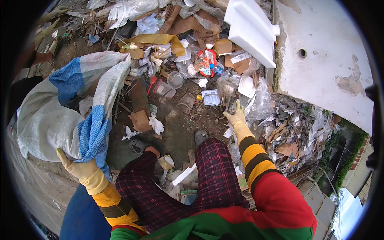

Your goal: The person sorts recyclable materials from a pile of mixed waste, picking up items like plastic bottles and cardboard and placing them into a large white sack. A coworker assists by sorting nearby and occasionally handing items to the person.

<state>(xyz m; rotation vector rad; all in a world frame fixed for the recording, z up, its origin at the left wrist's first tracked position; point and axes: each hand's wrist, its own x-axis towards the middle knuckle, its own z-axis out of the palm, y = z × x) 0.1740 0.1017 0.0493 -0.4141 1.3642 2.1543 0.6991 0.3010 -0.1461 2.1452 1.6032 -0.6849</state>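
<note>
A large white-and-blue woven sack (48, 120) lies at the left with its mouth gaping. My left hand (82, 170), in a cream rubber glove, grips the sack's near edge; some of its fingers are hidden by the fabric. My right hand (236, 116), gloved alike, reaches over the litter with thumb and fingers apart, holding nothing that I can see. Near its fingertips are a white foam food box (247, 87), crumpled clear plastic (262, 104) and a white-and-blue square piece (210, 97). A clear plastic cup (175, 79) and a red spoon (152, 85) lie farther left.
Mixed rubbish covers the ground ahead, including white foam packaging (252, 30), cardboard (140, 121) and a red wrapper (207, 62). A pale wall (320, 52) bounds the right side. More waste (288, 140) is heaped below it. My shoes (201, 137) stand amid the scraps.
</note>
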